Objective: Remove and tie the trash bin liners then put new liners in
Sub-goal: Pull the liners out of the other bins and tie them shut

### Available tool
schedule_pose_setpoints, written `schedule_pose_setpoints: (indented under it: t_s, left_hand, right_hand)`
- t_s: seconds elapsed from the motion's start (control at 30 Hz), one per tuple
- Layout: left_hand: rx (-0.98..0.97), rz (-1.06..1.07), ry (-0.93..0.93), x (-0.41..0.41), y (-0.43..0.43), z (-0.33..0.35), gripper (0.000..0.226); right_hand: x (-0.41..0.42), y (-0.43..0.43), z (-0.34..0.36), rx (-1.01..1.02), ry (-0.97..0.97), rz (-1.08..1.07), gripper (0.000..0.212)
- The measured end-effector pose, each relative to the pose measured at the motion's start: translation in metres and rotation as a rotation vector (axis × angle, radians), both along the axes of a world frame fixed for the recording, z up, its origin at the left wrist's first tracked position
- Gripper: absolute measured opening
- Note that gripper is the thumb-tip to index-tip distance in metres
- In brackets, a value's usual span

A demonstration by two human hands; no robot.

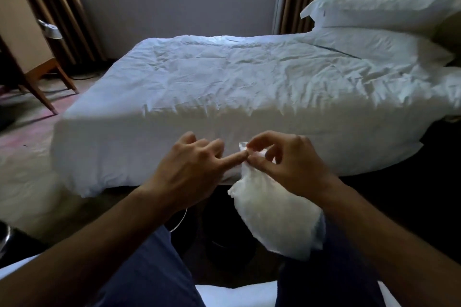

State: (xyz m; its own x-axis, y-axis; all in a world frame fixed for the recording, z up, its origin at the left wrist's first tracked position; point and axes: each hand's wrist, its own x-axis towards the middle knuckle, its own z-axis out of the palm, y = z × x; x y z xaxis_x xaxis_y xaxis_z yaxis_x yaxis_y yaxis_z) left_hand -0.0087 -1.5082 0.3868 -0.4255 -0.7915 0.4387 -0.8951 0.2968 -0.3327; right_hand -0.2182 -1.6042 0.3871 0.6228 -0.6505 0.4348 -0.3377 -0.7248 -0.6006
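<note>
Head view: the right hand (287, 157) keeps a narrow grip, thumb and fingertips pinching the gathered neck of the white bin liner (272, 214) — the filled bag hangs low in front of the bed (224, 77) — while the left hand (192, 167), holding nothing, touches that neck with its straight forefinger (234, 158).

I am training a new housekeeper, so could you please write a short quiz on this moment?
1. True or false: the right hand pinches the top of the white bag.
2. The left hand touches the bag with: A a flat palm, B one straight finger, C a fist.
3. Fill in: the pillows lie at the bed's ____ end in this view.
Key: 1 true; 2 B; 3 right.
</note>
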Motion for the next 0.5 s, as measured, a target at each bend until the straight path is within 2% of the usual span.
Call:
schedule_pose_setpoints:
  t_s: [0.1, 0.17, 0.27, 0.4, 0.5]
  left_hand:
    - [-0.003, 0.003, 0.011, -0.006, 0.007, 0.001, 0.049]
    - [0.018, 0.02, -0.005, -0.007, 0.009, -0.004, 0.054]
    - [0.112, 0.042, 0.068, -0.009, 0.012, -0.017, 0.062]
    - [0.251, 0.081, 0.383, -0.005, 0.03, -0.038, 0.048]
    - [0.43, 0.291, 0.607, 0.01, 0.038, -0.076, 0.034]
  right_hand:
    - [0.0, 0.002, -0.001, 0.06, 0.04, 0.008, 0.016]
    - [0.002, 0.0, -0.002, 0.059, 0.105, -0.019, 0.015]
    - [0.01, -0.006, -0.008, 0.075, 0.186, -0.026, 0.013]
    - [0.013, -0.022, -0.032, 0.088, 0.158, -0.143, 0.009]
    - [0.011, -0.036, -0.061, 0.226, 0.125, -0.211, 0.013]
